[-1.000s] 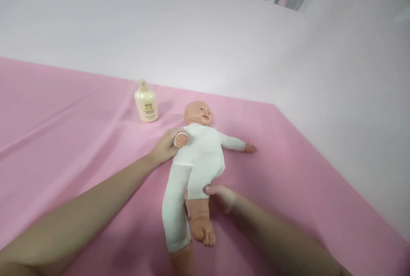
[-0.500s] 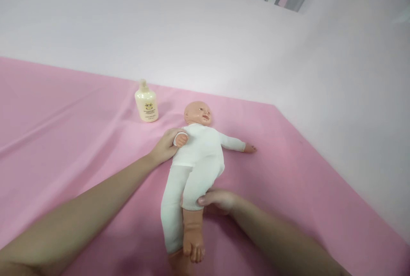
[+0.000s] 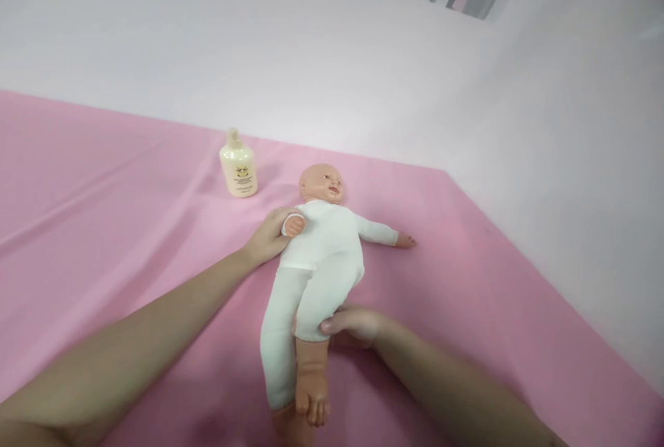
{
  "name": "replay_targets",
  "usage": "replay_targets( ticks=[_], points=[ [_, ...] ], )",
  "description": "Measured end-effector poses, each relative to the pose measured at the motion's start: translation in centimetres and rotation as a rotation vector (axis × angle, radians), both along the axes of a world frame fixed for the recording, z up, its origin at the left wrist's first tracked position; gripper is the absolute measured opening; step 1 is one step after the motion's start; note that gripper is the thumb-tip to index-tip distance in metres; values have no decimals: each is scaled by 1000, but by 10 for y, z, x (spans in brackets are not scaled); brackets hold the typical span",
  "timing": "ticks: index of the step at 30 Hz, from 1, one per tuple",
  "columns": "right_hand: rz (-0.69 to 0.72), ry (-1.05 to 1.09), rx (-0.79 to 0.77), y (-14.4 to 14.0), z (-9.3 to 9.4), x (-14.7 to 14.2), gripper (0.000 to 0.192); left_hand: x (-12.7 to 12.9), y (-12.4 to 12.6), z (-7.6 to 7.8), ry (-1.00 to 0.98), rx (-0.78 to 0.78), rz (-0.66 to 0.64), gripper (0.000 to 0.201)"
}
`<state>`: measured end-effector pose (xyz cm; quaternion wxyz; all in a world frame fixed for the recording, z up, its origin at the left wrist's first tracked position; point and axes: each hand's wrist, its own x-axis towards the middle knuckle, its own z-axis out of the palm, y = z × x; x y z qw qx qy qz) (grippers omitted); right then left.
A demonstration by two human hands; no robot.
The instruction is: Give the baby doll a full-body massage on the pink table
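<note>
1 doll point(image 3: 324, 243) | 1 bottle point(image 3: 238, 171) | 2 hands gripping doll

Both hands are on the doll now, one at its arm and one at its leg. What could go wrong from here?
1. The right hand grips only the doll's raised leg at the trouser hem; pulling may drag the whole doll across the sheet or bunch it.
2. The left hand pins just one small arm; the torso could twist.
3. The bottle stands upright close behind the left hand; a backward sweep could tip it.
</note>
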<state>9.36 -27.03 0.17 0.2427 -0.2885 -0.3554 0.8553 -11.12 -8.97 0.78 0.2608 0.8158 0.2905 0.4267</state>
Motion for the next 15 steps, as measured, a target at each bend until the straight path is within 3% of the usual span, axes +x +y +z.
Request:
replay_targets(
  ticks=[15],
  points=[
    [29, 5, 39, 0, 2, 0, 59, 2, -1, 3, -10, -17, -7, 22]
  ],
)
